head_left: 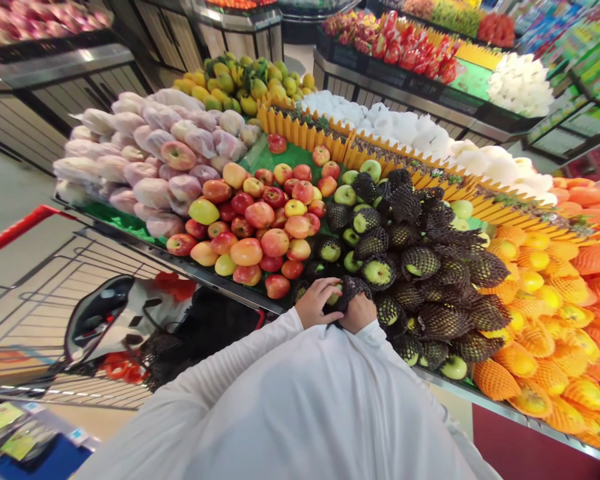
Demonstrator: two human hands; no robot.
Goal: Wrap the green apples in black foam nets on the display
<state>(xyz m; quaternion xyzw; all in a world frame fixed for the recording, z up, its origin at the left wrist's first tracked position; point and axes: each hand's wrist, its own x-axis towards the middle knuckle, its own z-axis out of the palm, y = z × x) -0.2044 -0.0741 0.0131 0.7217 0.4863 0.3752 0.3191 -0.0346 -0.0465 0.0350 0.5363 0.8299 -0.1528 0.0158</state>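
At the front edge of the fruit stand, my two hands meet over a green apple [335,291] and a black foam net sleeve [356,288]. My left hand [317,305] curves its fingers round the apple from the left. Fingers of my right hand [359,313] are closed on the net at the right, their tips hidden under it. Just beyond lie green apples [379,272], many in black nets [447,317]. Red and yellow apples [247,252] are heaped to the left of my hands.
A wire shopping cart [35,287] with a red handle stands at left, holding a white-and-black bag [115,320]. Wrapped pinkish fruit [155,190] lies behind it. Orange-netted fruit [535,333] fills the right side. A yellow picket divider [405,170] crosses the stand.
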